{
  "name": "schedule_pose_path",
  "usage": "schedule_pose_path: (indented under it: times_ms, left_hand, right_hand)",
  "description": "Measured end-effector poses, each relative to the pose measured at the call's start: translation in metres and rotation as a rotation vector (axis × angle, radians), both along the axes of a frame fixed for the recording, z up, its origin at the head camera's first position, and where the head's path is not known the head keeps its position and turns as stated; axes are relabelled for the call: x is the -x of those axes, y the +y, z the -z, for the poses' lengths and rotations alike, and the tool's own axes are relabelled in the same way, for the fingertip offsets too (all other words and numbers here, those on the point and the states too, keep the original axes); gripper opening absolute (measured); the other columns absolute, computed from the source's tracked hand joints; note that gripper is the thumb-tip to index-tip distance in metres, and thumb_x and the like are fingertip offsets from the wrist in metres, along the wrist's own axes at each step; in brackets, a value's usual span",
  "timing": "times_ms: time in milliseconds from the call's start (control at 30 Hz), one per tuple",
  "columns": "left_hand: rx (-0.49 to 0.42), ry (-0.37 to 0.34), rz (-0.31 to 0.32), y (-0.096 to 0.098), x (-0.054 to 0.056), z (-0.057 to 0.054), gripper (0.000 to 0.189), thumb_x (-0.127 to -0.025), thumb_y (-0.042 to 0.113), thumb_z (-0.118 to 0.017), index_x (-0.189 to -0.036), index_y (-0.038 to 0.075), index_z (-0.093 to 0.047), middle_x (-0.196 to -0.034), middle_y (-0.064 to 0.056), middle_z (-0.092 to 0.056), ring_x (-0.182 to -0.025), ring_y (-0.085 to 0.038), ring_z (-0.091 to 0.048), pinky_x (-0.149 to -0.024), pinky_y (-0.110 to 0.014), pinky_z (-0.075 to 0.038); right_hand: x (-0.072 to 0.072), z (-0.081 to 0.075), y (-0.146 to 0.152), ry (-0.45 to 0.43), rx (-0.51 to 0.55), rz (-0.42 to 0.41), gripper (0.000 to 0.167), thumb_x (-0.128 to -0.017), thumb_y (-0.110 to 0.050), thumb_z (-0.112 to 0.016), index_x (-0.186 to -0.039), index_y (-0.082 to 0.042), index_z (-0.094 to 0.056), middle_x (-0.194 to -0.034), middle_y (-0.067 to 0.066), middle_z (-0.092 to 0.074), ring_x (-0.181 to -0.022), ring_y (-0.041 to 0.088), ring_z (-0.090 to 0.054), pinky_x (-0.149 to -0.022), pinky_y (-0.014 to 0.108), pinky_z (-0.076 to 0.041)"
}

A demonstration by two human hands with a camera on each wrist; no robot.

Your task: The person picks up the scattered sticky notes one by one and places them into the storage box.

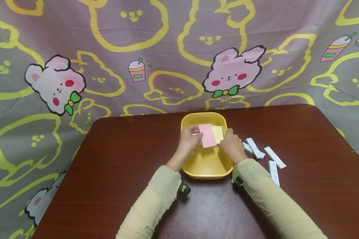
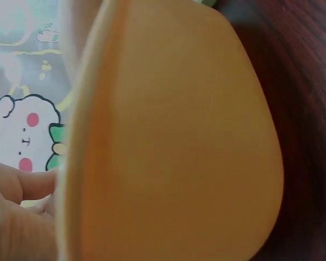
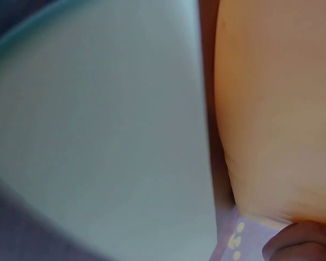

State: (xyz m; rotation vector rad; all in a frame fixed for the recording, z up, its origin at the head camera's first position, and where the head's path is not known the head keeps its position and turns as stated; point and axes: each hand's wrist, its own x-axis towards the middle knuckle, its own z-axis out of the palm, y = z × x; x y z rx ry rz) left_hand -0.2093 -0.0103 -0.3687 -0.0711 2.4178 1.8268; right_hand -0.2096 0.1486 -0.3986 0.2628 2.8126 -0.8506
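Pinching the pink card (image 1: 207,135) by its left edge with the left hand (image 1: 191,136), over the far half of the yellow tub (image 1: 207,175). Curled beside the pale yellow card (image 1: 218,134) with the right hand (image 1: 233,145); cannot tell whether gripping it. Probably light, thin and easily creased: best held at edges, gently. Mind the raised rim on 2 sides, left and right. Wider room on the worktop (image 1: 131,149) at left; less at right, beside white strips (image 1: 255,148).

Pale-yellow sleeves (image 1: 149,202), black wrist devices (image 1: 183,191)
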Motion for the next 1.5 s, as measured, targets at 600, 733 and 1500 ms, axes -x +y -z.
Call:
schedule_pose_path:
  times_ms: [600,733,1500]
  left_hand:
    - [0.093,0.084,-0.105,0.024,0.013,0.012,0.030,-0.086,-0.001,-0.061,-0.115,-0.004,-0.065,-0.103,-0.022,-0.070,-0.094,-0.030,-0.069,-0.074,-0.026,-0.055]
    - [0.085,0.104,-0.142,0.026,0.015,0.015,0.028,-0.086,-0.001,-0.061,-0.113,-0.004,-0.066,-0.103,-0.022,-0.070,-0.095,-0.031,-0.069,-0.077,-0.029,-0.056]
    - [0.010,-0.065,-0.131,0.038,0.025,0.025,0.043,-0.077,-0.011,-0.057,-0.120,-0.006,-0.062,-0.113,-0.020,-0.069,-0.107,-0.028,-0.066,-0.078,-0.026,-0.056]
  right_hand:
    - [0.002,0.000,-0.003,-0.015,0.011,0.015,0.040,-0.087,-0.012,-0.049,-0.119,0.010,-0.039,-0.099,0.031,-0.061,-0.076,0.035,-0.058,-0.064,0.045,-0.048]
    - [0.002,-0.001,-0.002,-0.018,0.005,0.016,0.040,-0.087,-0.012,-0.048,-0.120,0.009,-0.039,-0.099,0.031,-0.061,-0.076,0.035,-0.058,-0.064,0.044,-0.047]
    - [0.001,0.001,-0.001,0.003,-0.005,0.011,0.033,-0.087,-0.011,-0.049,-0.112,0.009,-0.041,-0.092,0.030,-0.061,-0.070,0.033,-0.057,-0.057,0.041,-0.045]
